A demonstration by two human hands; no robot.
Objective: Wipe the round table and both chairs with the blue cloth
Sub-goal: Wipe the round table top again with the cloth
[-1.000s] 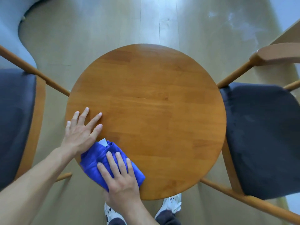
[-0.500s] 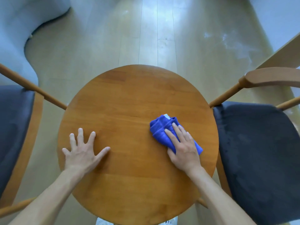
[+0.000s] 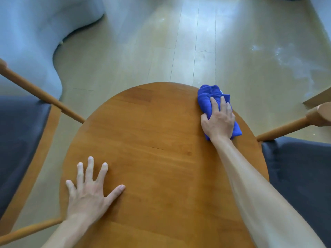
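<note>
**Blue cloth pressed at the table's far right edge**

The right hand [image 3: 217, 120] lies palm down on the bunched blue cloth [image 3: 211, 97], fingers laid over it and pressing it onto the round table [image 3: 161, 140] at its far right edge. Part of the cloth bulges out past the fingertips toward the far rim, and a fold shows beside the wrist on the right. The forearm stretches across the right half of the tabletop.

The left hand [image 3: 89, 192] rests flat on the wood near the near left edge, all 5 fingers spread wide and holding nothing.

2 chairs flank the table: the left chair [image 3: 21, 140], with a dark seat pad and a wooden rail reaching the table's left edge, and the right chair [image 3: 300, 167], its dark seat just beside the right edge.
</note>
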